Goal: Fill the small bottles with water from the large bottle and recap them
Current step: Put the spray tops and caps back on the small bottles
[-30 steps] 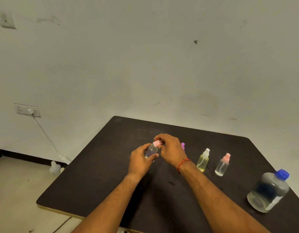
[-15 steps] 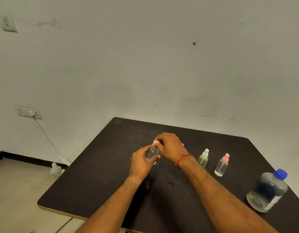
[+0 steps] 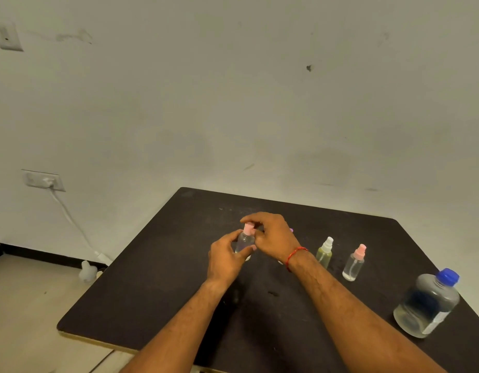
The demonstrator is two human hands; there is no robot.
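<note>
moved: my right hand has shifted its fingers on the pink cap since half a second ago, so more of the cap shows now. The bottles standing on the table have not moved.
left hand: wrapped round the body of the small clear bottle, thumb in front, fingers behind.
right hand: curled over the pink cap, index finger arched above, thumb at its side, pinching it.
held bottle: near upright, cap on the neck, over mid-table. Can't tell if its base touches the top.
other small bottles: yellowish bottle with a white spray cap and clear pink-capped bottle, both upright and capped, side by side just right of my right wrist.
large bottle: upright at the table's right side, well apart from my hands, blue cap on, some water inside.
wrist: red thread on the right.
wall: socket with a white cable running down.
</note>
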